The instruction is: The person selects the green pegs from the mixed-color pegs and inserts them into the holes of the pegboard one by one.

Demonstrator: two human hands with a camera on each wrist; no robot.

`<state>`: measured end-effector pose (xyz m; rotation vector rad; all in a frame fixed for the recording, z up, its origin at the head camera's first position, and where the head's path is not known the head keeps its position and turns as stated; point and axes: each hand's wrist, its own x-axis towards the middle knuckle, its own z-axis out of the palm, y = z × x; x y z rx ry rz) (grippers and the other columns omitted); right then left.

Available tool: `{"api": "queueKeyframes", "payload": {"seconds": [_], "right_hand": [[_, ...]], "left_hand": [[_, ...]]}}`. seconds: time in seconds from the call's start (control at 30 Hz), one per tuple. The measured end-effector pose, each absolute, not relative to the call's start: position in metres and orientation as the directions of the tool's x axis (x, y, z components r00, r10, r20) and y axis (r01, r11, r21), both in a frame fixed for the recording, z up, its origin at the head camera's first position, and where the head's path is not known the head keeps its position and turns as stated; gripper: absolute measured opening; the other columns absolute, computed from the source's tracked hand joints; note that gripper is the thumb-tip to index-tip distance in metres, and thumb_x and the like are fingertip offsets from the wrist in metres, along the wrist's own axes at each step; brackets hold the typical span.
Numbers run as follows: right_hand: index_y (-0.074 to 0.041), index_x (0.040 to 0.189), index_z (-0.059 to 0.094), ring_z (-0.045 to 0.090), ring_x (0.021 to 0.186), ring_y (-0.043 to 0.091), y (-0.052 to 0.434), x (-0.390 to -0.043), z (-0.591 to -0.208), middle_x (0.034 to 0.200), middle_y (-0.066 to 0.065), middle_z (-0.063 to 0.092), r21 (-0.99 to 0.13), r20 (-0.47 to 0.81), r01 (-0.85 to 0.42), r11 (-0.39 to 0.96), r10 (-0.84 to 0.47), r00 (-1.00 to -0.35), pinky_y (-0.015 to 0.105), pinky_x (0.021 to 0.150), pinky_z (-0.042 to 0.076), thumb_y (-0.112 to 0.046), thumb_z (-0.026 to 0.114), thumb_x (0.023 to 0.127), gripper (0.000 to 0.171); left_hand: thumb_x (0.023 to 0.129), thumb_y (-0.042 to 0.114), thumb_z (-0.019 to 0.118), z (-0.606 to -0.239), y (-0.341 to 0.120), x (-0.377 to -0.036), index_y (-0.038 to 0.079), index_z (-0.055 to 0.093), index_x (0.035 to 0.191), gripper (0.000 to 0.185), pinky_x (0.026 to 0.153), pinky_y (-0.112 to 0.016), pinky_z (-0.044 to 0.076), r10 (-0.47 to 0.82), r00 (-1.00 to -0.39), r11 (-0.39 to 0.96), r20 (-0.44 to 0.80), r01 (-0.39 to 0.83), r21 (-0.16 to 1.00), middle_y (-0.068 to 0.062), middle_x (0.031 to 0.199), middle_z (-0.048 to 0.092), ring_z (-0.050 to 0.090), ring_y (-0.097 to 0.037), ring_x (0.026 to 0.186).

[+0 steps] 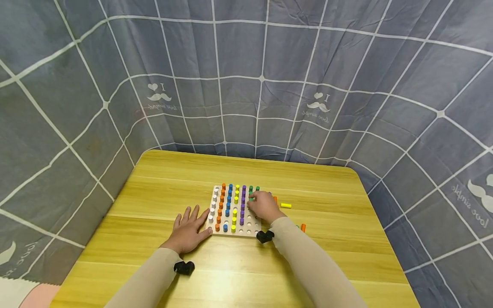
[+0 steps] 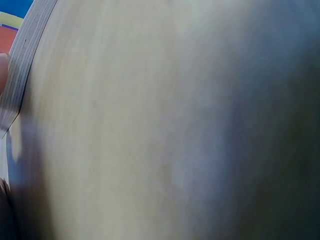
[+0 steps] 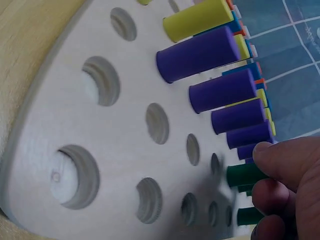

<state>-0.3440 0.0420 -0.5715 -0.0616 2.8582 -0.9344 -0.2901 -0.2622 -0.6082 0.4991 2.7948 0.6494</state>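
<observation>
table: yellow wood [image 1: 161,179] | backdrop: grey cloth, white grid, moustache prints [image 1: 246,85]

One pegboard [image 1: 233,211], two hands, one loose yellow peg [image 1: 286,205] beside it

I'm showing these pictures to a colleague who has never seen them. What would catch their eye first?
Rows of coloured pegs stand in a white peg board at the middle of the yellow wooden table. The right hand pinches a green peg at the board's far right; the left hand lies flat against its left edge. Grey checked cloth hangs behind.
</observation>
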Motion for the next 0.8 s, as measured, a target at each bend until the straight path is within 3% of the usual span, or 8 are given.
{"api": "queueKeyframes", "payload": {"seconds": [0.2,0.43,0.8], "right_hand": [[-0.008,0.124,0.076,0.059,0.075,0.018,0.047,-0.343,-0.566,0.092,0.002,0.071,-0.614,-0.046,-0.023,0.789,-0.065,-0.997,0.030,0.066,0.049,-0.024,0.069,0.102,0.028],[-0.007,0.128,0.075,0.062,0.081,0.017,0.053,-0.343,-0.563,0.111,0.007,0.078,-0.660,-0.016,-0.019,0.751,-0.039,-0.999,0.030,0.070,0.052,-0.025,0.068,0.103,0.031],[-0.009,0.127,0.075,0.057,0.067,0.015,0.066,-0.343,-0.562,0.097,0.005,0.075,-0.665,-0.016,-0.003,0.747,-0.018,-1.000,0.029,0.059,0.046,-0.027,0.068,0.104,0.030]], "left_hand": [[0.105,0.066,0.045,-0.607,-0.262,-0.290,0.024,0.025,0.169,0.080,0.125,-0.073,-0.004,0.378,-0.915,0.840,-0.140,0.276,0.467,-0.021,0.177,0.008,-0.002,-0.051,0.162],[0.104,0.066,0.048,-0.615,-0.262,-0.291,0.023,0.029,0.169,0.080,0.125,-0.072,-0.005,0.378,-0.920,0.818,-0.101,0.282,0.501,-0.022,0.177,0.010,-0.001,-0.051,0.162],[0.105,0.064,0.049,-0.604,-0.261,-0.288,0.022,0.029,0.168,0.079,0.124,-0.074,-0.002,0.383,-0.917,0.825,-0.111,0.285,0.489,-0.024,0.176,0.012,0.002,-0.054,0.161]]}}
